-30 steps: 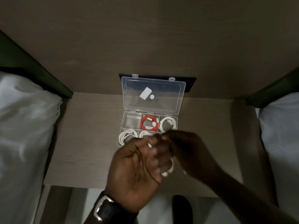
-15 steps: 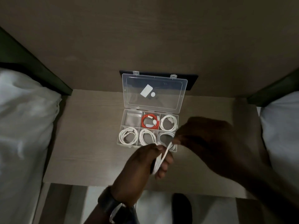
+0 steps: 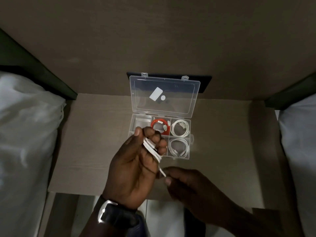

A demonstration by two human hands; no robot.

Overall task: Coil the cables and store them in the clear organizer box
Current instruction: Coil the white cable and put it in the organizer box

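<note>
The clear organizer box (image 3: 191,139) lies open on the small table, its lid (image 3: 193,93) leaning back against the wall. Inside I see a coiled red cable (image 3: 156,123) in the back middle compartment and two coiled white cables (image 3: 180,128) (image 3: 178,147) in the right-hand compartments. My left hand (image 3: 131,166) hovers over the box's front left part, shut on a white cable (image 3: 151,148) looped around its fingers. My right hand (image 3: 191,185), lower right, pinches that cable's loose end (image 3: 162,171). The left compartments are partly hidden by my left hand.
The table (image 3: 95,134) stands between two beds with white bedding (image 3: 25,134) (image 3: 301,142). A brown wall panel (image 3: 153,40) rises behind it, with a dark plate (image 3: 203,84) behind the lid. A watch (image 3: 109,214) is on my left wrist.
My left hand rose and turned palm-up over the box with the cable wound on it. My right hand dropped from beside the box to below the left hand, holding the cable's end.
</note>
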